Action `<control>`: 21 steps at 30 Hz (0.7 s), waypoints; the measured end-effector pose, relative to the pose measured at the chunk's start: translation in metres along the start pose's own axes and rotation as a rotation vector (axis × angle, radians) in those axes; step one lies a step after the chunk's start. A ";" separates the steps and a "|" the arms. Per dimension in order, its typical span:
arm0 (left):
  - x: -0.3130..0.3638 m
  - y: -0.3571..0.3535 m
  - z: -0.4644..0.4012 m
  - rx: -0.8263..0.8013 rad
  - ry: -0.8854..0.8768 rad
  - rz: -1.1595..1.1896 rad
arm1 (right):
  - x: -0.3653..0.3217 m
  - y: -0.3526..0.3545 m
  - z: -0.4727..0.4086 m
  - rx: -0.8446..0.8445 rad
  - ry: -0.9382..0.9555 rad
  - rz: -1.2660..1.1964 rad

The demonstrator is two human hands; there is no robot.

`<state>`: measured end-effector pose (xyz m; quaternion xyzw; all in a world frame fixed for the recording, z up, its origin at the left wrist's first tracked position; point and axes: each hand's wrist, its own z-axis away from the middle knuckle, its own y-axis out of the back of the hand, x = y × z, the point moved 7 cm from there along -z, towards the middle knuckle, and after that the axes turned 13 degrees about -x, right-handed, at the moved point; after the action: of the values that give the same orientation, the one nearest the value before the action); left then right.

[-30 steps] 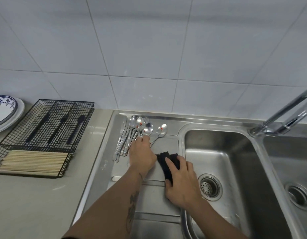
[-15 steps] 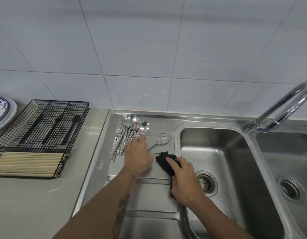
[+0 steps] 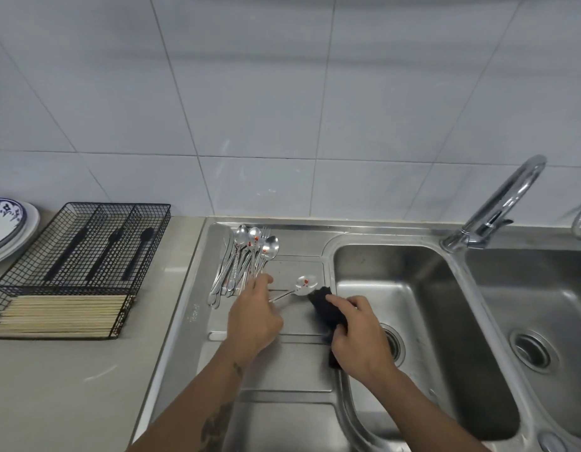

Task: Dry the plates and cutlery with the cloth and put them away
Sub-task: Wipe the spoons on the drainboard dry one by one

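A pile of steel spoons and forks (image 3: pixel 246 256) lies on the sink's drainboard (image 3: pixel 282 363). My left hand (image 3: pixel 255 316) pinches the handle of one spoon (image 3: pixel 304 286), whose bowl carries red specks and points right. My right hand (image 3: pixel 357 337) grips a black cloth (image 3: pixel 325 308) whose tip touches the spoon's bowl. Blue-patterned plates (image 3: pixel 8 230) stand stacked at the far left edge. A black wire cutlery basket (image 3: pixel 87 256) on the counter holds black utensils and a bundle of chopsticks (image 3: pixel 64 316).
Right of the drainboard lie two steel basins (image 3: pixel 423 321), each with a drain, and a chrome tap (image 3: pixel 498 203) stands behind them. A beige counter (image 3: pixel 70 386) runs left of the sink. White tiled wall rises behind.
My left hand has drawn one spoon out of the pile and pulled it toward me and to the right. The cloth in my right hand now meets the spoon's bowl.
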<state>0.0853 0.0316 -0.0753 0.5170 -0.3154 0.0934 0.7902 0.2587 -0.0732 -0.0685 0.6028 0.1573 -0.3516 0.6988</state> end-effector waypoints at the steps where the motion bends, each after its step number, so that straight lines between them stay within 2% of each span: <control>1: 0.001 0.000 0.006 0.010 -0.008 0.023 | -0.005 0.005 0.003 0.032 0.018 -0.014; 4: 0.009 -0.002 0.028 0.044 -0.047 0.113 | -0.027 0.014 0.015 0.095 0.111 0.054; 7: 0.021 0.001 0.049 0.090 -0.092 0.167 | -0.048 0.010 0.026 0.040 0.168 0.259; 11: 0.031 0.010 0.070 0.136 -0.105 0.138 | -0.047 0.004 0.037 0.013 0.106 0.490; 16: 0.033 0.023 0.091 0.164 -0.088 0.068 | -0.040 0.006 0.048 0.099 0.033 0.528; 21: 0.038 0.029 0.101 0.136 -0.101 0.030 | -0.057 -0.004 0.061 0.105 0.081 0.531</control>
<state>0.0601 -0.0507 -0.0038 0.5687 -0.3555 0.1002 0.7349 0.2035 -0.1141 -0.0216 0.6720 0.0032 -0.1395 0.7273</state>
